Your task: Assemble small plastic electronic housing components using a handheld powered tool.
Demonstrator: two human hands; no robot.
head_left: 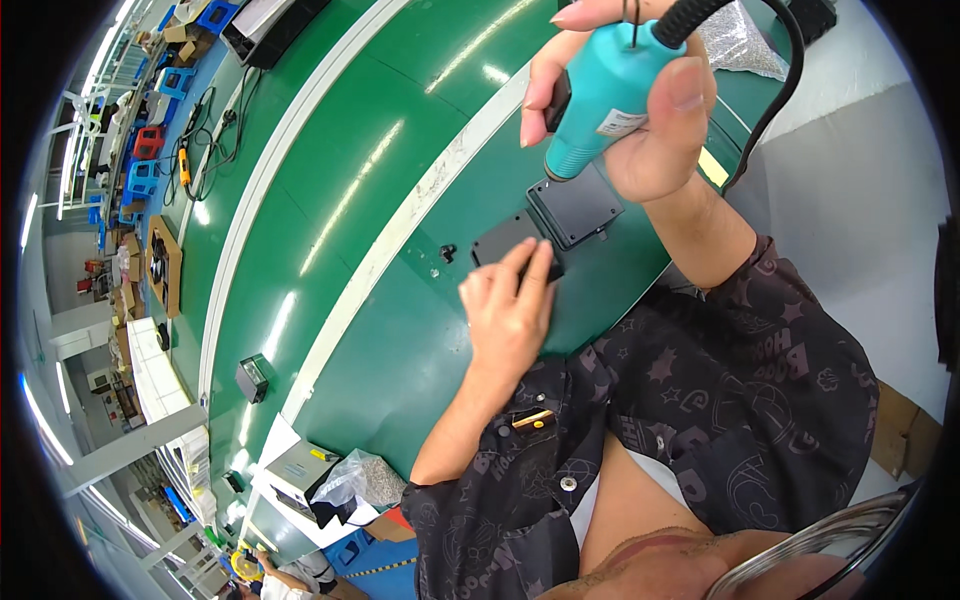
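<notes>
My right hand (665, 130) is wrapped round a teal electric screwdriver (598, 100) with a black coiled cord, held raised above the bench with its nose pointing down. Beneath it lies a flat black plastic case (580, 208) with corner holes. Against that case, on its left, sits a second black case (500, 240). The fingertips of my left hand (508, 310) grip the near edge of this second case, hiding part of it. Left of it are a small black part (447, 253) and tiny clear bits (435, 272) on the green bench top (390, 350).
A conveyor with white rails (340, 290) runs beyond the bench, carrying a small black device (252, 380). To the near left are a grey box (300, 468) and a plastic bag of small parts (365, 480). A silvery bag (740, 42) lies at the far right.
</notes>
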